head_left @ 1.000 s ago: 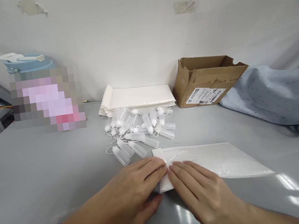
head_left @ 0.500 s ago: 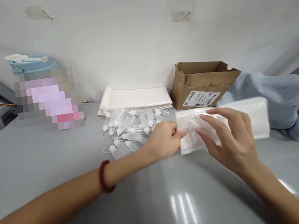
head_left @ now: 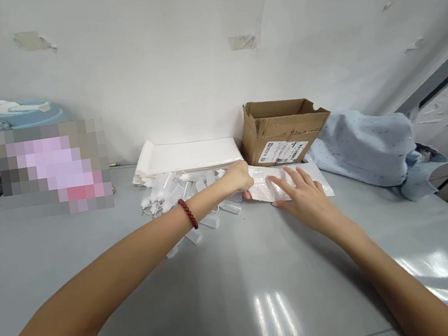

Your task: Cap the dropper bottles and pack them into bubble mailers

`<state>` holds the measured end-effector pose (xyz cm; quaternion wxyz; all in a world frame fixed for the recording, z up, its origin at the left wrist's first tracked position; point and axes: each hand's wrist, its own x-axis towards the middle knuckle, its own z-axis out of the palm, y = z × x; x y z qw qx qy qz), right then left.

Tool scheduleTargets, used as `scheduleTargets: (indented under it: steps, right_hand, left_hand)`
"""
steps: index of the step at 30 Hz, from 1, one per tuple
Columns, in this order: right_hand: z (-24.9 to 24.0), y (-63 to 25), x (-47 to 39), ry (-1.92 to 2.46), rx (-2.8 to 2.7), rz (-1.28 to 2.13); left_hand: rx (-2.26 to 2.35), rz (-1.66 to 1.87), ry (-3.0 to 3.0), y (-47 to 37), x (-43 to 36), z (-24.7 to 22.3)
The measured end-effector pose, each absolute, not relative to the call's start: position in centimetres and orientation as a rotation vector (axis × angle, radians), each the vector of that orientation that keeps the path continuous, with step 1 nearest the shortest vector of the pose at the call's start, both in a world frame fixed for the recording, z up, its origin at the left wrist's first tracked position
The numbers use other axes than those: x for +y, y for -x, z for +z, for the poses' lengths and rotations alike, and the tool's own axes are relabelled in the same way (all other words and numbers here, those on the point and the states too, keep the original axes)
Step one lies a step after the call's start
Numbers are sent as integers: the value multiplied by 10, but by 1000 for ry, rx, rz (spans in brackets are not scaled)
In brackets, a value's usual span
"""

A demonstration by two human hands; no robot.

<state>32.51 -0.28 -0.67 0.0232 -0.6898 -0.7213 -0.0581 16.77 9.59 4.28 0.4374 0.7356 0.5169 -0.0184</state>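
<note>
A flat white plastic bag, shiny and slightly creased, lies on the grey table in front of the cardboard box. My left hand is closed on the bag's left end. Across the bag's middle rests my right hand, its fingers apart and the fingertips touching the plastic. Beneath and beside my left forearm is a loose pile of small translucent squeeze bottles with white looped caps; the forearm hides part of it.
Behind the bottles lies a stack of white flat bags against the wall. An open cardboard box with a label stands right of it. Crumpled light-blue cloth sits farther right. A blue lidded container and a blurred-out item are at left.
Both hands and the bag have come down from above the table and moved left, and the bag now lies close to the surface. The view has shifted. My right fingers have flattened onto the bag.
</note>
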Motion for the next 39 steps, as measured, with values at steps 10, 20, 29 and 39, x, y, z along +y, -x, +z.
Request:
scheduleTargets:
  steps: [10,20,29,39]
  right_hand:
    - [-9,-344,4,2062,-2380,58]
    - [-6,-354,3,1969,-2406,146]
    - [-5,-344,1,1988,-2365,145]
    - [-3,-338,-2,1889,-2236,63]
  left_hand:
    - [1292,40,-2258,-150,93,45]
    - [1464,6,-2685,-67,144,63]
    - [1450,9,-2835,-65,142,57]
    - [1456,39,-2952,-61,142,49]
